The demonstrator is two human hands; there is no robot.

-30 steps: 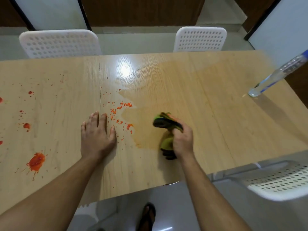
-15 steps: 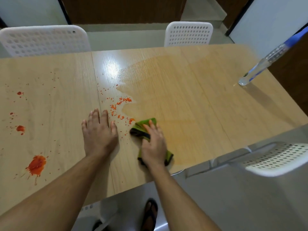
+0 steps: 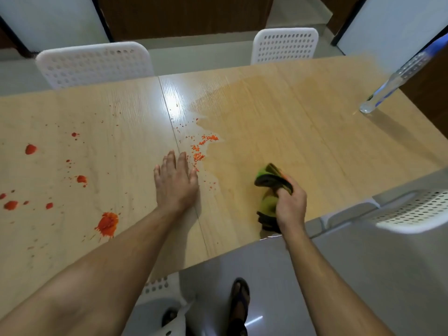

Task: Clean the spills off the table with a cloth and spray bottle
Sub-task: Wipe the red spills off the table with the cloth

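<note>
Two hands work: the right hand [image 3: 289, 206] grips a bunched green cloth [image 3: 269, 190] at five o'clock, the left hand [image 3: 175, 184] lies flat on the table [image 3: 315, 141].

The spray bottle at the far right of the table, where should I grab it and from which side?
Probably round the clear body of the spray bottle, about halfway up. It stands on its base on the table, nothing close beside it, so a hand can wrap it from the near side. The right hand is nearer, but it grips the cloth.
</note>
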